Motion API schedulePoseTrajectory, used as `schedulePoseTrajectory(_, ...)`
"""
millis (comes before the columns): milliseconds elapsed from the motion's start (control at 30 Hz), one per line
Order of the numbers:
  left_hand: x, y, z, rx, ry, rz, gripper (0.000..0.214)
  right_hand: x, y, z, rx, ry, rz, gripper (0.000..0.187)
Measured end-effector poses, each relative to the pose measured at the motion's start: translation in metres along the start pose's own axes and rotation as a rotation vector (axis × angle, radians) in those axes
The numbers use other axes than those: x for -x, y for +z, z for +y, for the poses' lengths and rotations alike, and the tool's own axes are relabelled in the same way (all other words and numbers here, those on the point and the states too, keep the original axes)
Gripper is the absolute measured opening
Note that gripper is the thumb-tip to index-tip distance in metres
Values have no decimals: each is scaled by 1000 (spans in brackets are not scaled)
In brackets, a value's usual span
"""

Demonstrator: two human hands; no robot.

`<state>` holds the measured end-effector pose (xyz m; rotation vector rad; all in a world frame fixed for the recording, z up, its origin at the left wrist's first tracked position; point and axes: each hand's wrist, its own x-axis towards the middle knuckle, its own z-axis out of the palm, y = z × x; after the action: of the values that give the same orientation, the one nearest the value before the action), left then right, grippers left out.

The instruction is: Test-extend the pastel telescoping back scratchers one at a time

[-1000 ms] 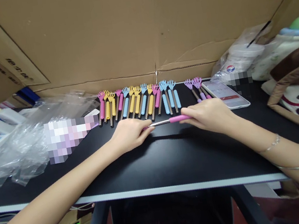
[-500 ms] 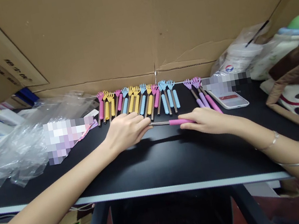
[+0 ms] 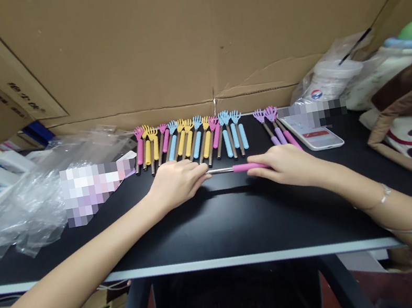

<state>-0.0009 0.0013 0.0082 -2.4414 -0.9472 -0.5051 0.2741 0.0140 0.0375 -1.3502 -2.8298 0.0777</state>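
Observation:
A pink-handled back scratcher point(image 3: 238, 168) is stretched level between my two hands, its bare metal rod showing in the middle. My left hand point(image 3: 177, 184) is closed around the rod's left end, which hides that end. The pink grip sits in the closed fingers of my right hand point(image 3: 285, 165). Just behind, a row of pink, yellow and blue back scratchers point(image 3: 196, 144) lies on the black table point(image 3: 226, 224), claw ends toward the back. Apart from them, to the right, are two purple back scratchers point(image 3: 280, 135) and a pink handle partly covered by my right hand.
Clear plastic bags point(image 3: 34, 200) are heaped on the left, beside white devices with a cable. A phone point(image 3: 316, 135) lies at the right, near a bagged cup point(image 3: 326, 79), a bottle point(image 3: 393, 62) and a brown-edged bag point(image 3: 393, 110). Cardboard point(image 3: 169, 38) walls the back.
My left hand has shifted slightly right and toward me, and my right forearm has dropped a little. Both hands keep their hold on the back scratcher.

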Motion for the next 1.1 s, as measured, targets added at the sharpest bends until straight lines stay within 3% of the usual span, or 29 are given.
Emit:
schedulePoseTrajectory(300, -1, 2, 5, 136, -109, -237, 38, 2, 2, -1, 330, -39, 149, 50)
schedulePoseTrajectory(600, -4, 0, 2, 439, -174, -474, 40, 2, -1, -3, 438, -79, 279, 52)
schedulePoseTrajectory(733, -4, 0, 4, 392, -200, -435, 37, 1, 0, -2, 439, -64, 303, 54)
schedulePoseTrajectory(1100, -2, -3, 7, 128, -168, -130, 36, -1, 6, 4, 365, -18, 272, 52)
